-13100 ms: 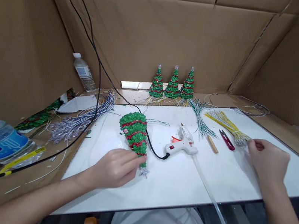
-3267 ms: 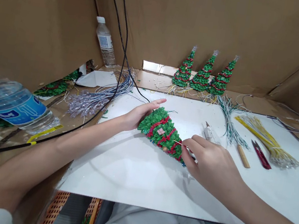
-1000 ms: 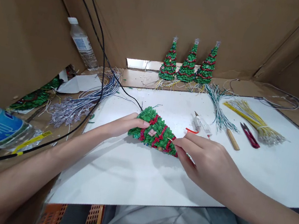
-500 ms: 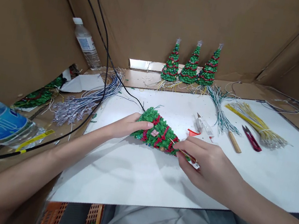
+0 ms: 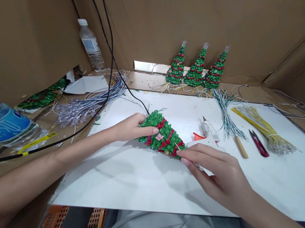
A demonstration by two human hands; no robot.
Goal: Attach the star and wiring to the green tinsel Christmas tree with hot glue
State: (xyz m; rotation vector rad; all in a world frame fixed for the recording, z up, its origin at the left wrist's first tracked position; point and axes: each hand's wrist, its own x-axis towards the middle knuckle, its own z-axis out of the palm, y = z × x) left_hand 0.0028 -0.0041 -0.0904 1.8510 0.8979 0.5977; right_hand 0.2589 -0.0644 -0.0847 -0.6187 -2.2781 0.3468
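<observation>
A small green Christmas tree [image 5: 163,137] with red garland and tiny ornaments lies tilted on its side above the white board, its narrow end to the right. My left hand [image 5: 135,127] grips its wide base, thumb on top. At the narrow end, my right hand [image 5: 213,170] pinches a thin pointed tool [image 5: 176,146], whose tip touches the garland. Most of that tool is hidden by the fingers, so its exact kind is unclear. The tree's tip is also behind my right hand.
Three finished-looking trees [image 5: 196,69] stand at the back. Wire bundles [image 5: 266,128], red snips [image 5: 258,143], a wooden-handled tool [image 5: 241,147] and a small clear bottle [image 5: 210,131] lie right. Left are a large water bottle [image 5: 3,123] and a hanging black cable [image 5: 111,65].
My right fingers have shifted slightly and now cover more of the thin tool. My left hand keeps its hold on the tree. The whole view has moved a little.
</observation>
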